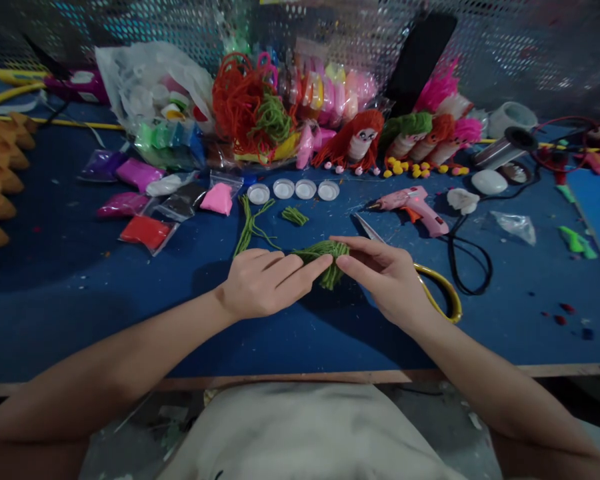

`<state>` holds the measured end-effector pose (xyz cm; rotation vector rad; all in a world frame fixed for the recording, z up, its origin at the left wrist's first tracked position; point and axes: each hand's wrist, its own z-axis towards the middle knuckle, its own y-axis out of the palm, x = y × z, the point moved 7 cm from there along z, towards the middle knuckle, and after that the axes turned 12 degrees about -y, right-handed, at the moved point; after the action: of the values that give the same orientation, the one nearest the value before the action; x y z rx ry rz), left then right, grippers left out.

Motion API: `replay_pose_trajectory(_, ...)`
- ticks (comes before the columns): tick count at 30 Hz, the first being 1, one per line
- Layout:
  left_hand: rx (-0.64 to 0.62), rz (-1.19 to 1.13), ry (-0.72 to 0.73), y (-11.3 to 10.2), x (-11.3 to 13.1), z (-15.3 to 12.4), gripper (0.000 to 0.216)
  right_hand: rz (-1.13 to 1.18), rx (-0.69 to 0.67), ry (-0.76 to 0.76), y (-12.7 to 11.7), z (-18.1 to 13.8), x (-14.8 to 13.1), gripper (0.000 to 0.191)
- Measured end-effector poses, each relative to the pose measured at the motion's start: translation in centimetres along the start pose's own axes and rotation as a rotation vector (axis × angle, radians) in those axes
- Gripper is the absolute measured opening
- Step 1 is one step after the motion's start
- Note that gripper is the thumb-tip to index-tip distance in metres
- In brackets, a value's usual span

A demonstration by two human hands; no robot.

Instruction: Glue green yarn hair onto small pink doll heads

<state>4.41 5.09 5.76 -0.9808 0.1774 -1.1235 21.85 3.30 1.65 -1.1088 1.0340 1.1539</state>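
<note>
Both hands at work on a bundle of green yarn (331,276), positioned above the near-central part of the blue-topped bench (280,347). The right hand (393,280) pinches the bundle at its right end, the thumb on the near side and the other fingers on the far side, the gap between them narrow. The left hand (265,283) lies across the bundle from the other side, its index finger stretched along the yarn so that the tip nearly meets the right thumb; its remaining fingers are curled, and whether they grip any yarn underneath cannot be told.

Just beyond the left hand lie loose long strands of green yarn (249,227) and a short cut tuft of green yarn (295,215). A pair of yellow-handled metal scissors (370,228) lies partly hidden behind the right hand, with a pink glue gun (410,202) near its blades. Farther back are four round, shallow white caps (305,190) in a row, a bagged piece of bright pink material (217,199), and small dolls with pale cylindrical bodies and coloured yarn hair (363,140).
</note>
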Motion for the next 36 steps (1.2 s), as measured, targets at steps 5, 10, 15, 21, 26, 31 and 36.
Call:
replay_pose_trajectory(5, -0.097, 0.034, -0.003, 0.5, -0.2, 0.3, 0.026, 0.062, -0.007, 0.056, -0.2, -0.1, 0.8, 0.036)
replay_pose_trajectory(10, 0.118, 0.153, 0.082, 0.0, 0.4, -0.4, 0.033, 0.163, -0.017, 0.117, 0.1, -0.1, 1.5, 0.035)
replay_pose_trajectory(15, 0.209, 0.013, -0.032, -0.3, -0.6, -0.7, 0.027, 0.161, -0.013, 0.124, 0.3, -0.1, 1.4, 0.037)
replay_pose_trajectory(21, 0.230, -0.091, -0.158, -1.2, -1.4, -0.5, 0.015, 0.069, -0.004, 0.056, 0.1, 0.0, 0.8, 0.037)
replay_pose_trajectory(26, 0.268, -0.156, -0.253, -1.5, -1.8, -0.3, 0.013, 0.008, 0.051, -0.043, -0.3, 0.1, -0.2, 0.032)
replay_pose_trajectory(31, 0.187, -0.180, -0.262, -0.6, -1.6, 0.1, 0.011, 0.004, 0.034, -0.051, -0.3, 0.1, -0.1, 0.032)
replay_pose_trajectory(36, 0.192, -0.092, -0.152, -0.2, -0.9, 0.3, 0.022, 0.052, -0.012, 0.003, 0.1, 0.0, 0.5, 0.035)
